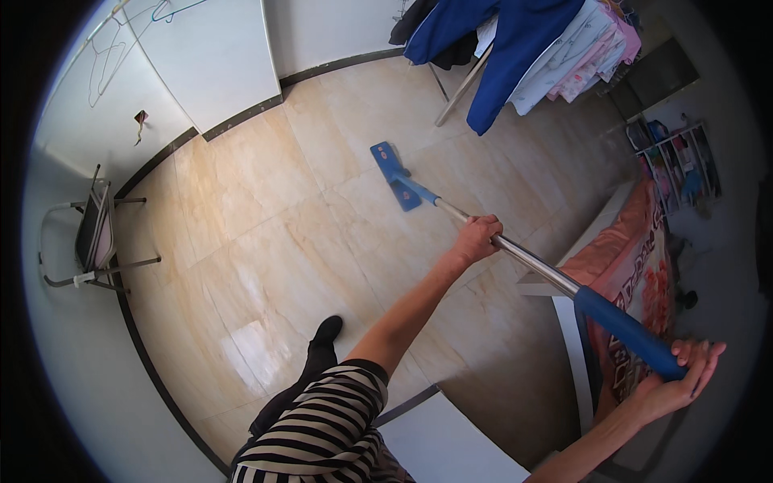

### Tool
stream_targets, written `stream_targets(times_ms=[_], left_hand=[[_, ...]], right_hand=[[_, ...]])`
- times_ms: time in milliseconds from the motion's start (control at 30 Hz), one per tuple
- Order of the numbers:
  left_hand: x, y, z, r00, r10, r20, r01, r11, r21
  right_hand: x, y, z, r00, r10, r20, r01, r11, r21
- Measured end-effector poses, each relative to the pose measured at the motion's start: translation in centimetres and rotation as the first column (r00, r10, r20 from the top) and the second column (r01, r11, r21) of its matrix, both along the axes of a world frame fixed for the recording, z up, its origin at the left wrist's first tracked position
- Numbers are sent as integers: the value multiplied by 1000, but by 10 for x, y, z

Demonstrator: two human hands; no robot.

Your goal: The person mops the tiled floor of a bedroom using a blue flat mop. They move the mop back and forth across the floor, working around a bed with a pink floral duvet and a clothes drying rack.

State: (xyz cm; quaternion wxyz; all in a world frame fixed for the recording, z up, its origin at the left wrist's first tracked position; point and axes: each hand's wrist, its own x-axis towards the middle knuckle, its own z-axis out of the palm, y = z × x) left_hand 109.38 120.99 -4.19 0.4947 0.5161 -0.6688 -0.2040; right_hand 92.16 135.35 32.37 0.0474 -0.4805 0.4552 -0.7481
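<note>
A flat mop with a blue head (395, 176) rests on the beige tiled floor (266, 241), its metal pole (534, 261) slanting toward the lower right. My left hand (479, 237) is closed around the pole between the blue joint and the thick blue grip. At the upper end of that blue grip (628, 329), my right hand (682, 374) wraps round the handle. The underside of the mop head is hidden against the floor.
A folding chair (96, 235) is by the left wall. Clothes including blue trousers (513, 60) hang from a rack with a leg (464, 86) on the floor. At the right are a bed with a patterned pink cover (634, 241) and a filled shelf (682, 163). A white wall corner (447, 447) is below.
</note>
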Motion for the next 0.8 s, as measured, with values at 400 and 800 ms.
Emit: stream_targets(times_ms=[400,800], left_hand=[[70,211,57,957,288,-20,-281,945,166],[202,493,-65,650,628,427,-755,469,458]], right_hand=[[-5,-33,68,883,465,55,-463,848,258],[239,66,-134,559,637,531,-824,356,440]])
